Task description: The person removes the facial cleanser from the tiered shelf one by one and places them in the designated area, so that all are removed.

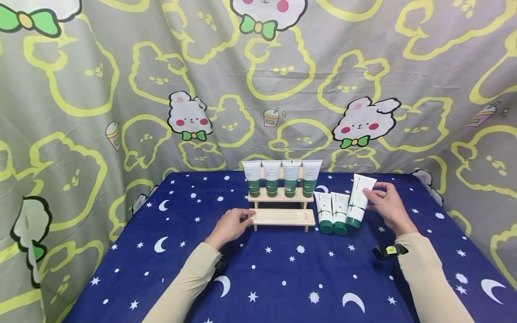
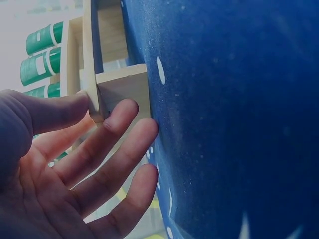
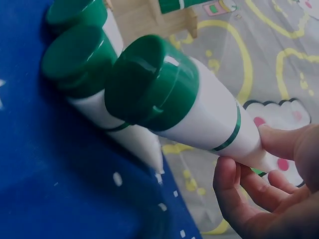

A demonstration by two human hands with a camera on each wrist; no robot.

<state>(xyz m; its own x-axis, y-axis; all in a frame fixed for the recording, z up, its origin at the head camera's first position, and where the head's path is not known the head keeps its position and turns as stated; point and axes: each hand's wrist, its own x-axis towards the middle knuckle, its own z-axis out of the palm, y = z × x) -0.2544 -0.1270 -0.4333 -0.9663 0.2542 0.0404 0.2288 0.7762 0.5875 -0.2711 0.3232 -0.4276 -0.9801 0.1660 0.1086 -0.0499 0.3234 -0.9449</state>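
Note:
My right hand (image 1: 387, 204) pinches a white squeeze tube (image 1: 361, 199) between thumb and fingers, its green cap (image 3: 152, 82) pointing down. Two more tubes, a left one (image 1: 324, 211) and a right one (image 1: 340, 211), lie side by side left of the held one. With thumb and fingertips, my left hand (image 1: 232, 226) grips the left end of the lower step of a wooden tiered stand (image 1: 282, 217). In the left wrist view the thumb presses the step's edge (image 2: 92, 74), the fingers curled around its end. Several white-and-green tubes (image 1: 272, 177) stand capped end down in a row on the upper step.
The table carries a dark blue cloth (image 1: 278, 282) with white moons and stars. Behind it hangs a grey curtain (image 1: 226, 76) with yellow outlines and rabbit faces. A black strap device (image 1: 389, 252) sits on the right wrist.

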